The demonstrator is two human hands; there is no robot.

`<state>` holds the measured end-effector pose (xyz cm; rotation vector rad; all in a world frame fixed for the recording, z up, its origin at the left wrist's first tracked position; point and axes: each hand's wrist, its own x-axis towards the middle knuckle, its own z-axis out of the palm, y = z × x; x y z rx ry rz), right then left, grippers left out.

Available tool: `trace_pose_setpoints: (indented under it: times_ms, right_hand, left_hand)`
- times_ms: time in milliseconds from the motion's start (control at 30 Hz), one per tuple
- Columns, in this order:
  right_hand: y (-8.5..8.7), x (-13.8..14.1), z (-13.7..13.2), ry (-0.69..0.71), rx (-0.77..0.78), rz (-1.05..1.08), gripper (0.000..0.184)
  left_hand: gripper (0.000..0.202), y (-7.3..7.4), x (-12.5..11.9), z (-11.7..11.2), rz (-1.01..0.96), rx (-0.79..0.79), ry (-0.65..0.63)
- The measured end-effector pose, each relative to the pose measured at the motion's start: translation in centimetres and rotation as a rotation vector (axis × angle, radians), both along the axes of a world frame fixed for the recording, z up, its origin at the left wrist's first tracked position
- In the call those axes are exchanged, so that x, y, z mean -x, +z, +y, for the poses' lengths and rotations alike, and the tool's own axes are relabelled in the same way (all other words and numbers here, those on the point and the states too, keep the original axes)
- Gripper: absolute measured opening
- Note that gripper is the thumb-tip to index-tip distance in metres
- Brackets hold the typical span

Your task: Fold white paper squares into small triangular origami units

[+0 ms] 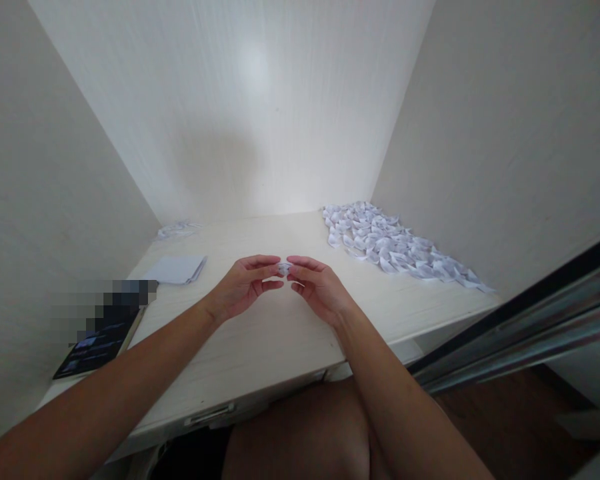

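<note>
Because the left hand and right hand pinched a small white paper piece between thumbs and fingertips above the pale wood-grain desk, uneven pressure could have crumpled or torn it. Thin, pointed folded papers lay heaped to the right, while smooth flat sheets sat stacked to the left.

Matt paper scrap mid-scene, creased matt paper pieces far right, smooth paper sheets left, glossy screen near left, smooth wood-grained desk!
</note>
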<state>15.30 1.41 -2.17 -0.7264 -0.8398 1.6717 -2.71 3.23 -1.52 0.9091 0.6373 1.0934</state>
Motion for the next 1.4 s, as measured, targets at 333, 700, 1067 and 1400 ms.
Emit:
trace_pose_setpoints:
  times_ms: [333, 700, 1067, 1400]
  right_hand:
    - [0.5, -0.7, -0.4, 0.143, 0.064, -0.130, 0.030]
    - [0.6, -0.9, -0.7, 0.158, 0.066, -0.151, 0.031]
    - [0.4, -0.9, -0.4, 0.132, -0.099, -0.213, 0.026]
    - [0.0, -1.4, -0.2, 0.111, -0.262, -0.400, 0.022]
  left_hand:
    - [0.027, 0.2, 1.0, 0.5, 0.111, 0.037, -0.144]
    - [0.028, 0.3, 1.2, 0.5, 0.127, 0.118, -0.269]
    - [0.025, 0.7, 1.5, 0.8, 0.156, 0.122, -0.309]
    - [0.031, 0.1, 1.8, 1.0, 0.200, 0.139, -0.318]
